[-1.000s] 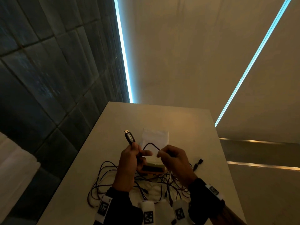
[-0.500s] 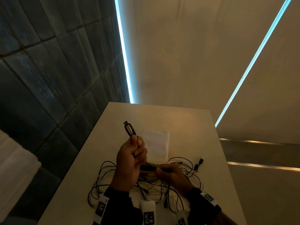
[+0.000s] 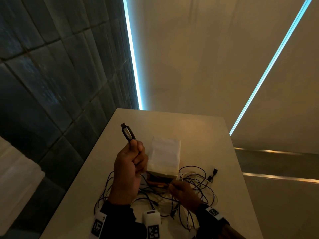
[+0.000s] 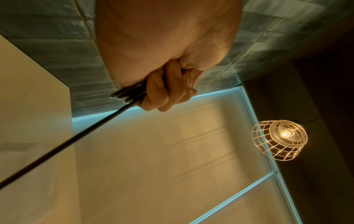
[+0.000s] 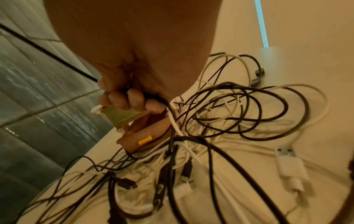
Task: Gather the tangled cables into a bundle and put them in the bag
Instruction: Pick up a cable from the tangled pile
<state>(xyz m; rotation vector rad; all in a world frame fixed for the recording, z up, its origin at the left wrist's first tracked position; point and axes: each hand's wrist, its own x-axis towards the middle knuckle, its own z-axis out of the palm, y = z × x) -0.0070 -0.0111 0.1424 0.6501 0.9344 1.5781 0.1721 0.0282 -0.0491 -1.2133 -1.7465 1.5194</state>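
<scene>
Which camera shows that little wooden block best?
The right wrist view: the block fills the middle, with wood grain and a yellow tag, just under the right hand. The head view shows it small and dim. The left wrist view misses it.

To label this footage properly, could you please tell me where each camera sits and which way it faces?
Head: looks forward and down at the pale table; both hands show.
Left wrist: faces upward past the left hand toward a wire-cage lamp.
Right wrist: looks down along the right hand at the tangled black and white cables.
Shared: head and right wrist both show the cables.
</scene>
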